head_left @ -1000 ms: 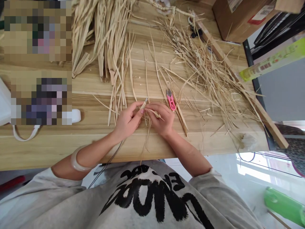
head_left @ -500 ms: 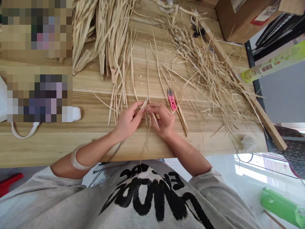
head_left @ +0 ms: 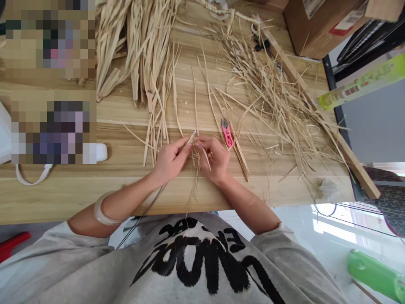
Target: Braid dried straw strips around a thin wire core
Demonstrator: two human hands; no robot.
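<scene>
My left hand (head_left: 170,159) is closed, thumb and index finger pinching a thin metal wire (head_left: 195,132) with pale straw wrapped round it. The wire's bare tip points up and right; more dark wire (head_left: 144,212) trails below my left wrist over the table's front edge. Against it, my right hand (head_left: 218,159) pinches a straw strip (head_left: 206,160), whose loose end hangs over the palm. The exact crossing of strip and wire is hidden by the fingertips. Pink thread snips (head_left: 228,135) lie just beyond my right hand, beside several cut strips (head_left: 242,158).
A thick bundle of straw strips (head_left: 136,46) lies at the back left. Tangled straw scraps (head_left: 268,88) spread across the right, along a wooden bar (head_left: 354,164). A cardboard box (head_left: 316,29) stands at the far right. The left part is pixelated.
Both hands keep their grip on the wire and straw. The right hand has shifted very slightly to the left. The whole view has moved a little.
</scene>
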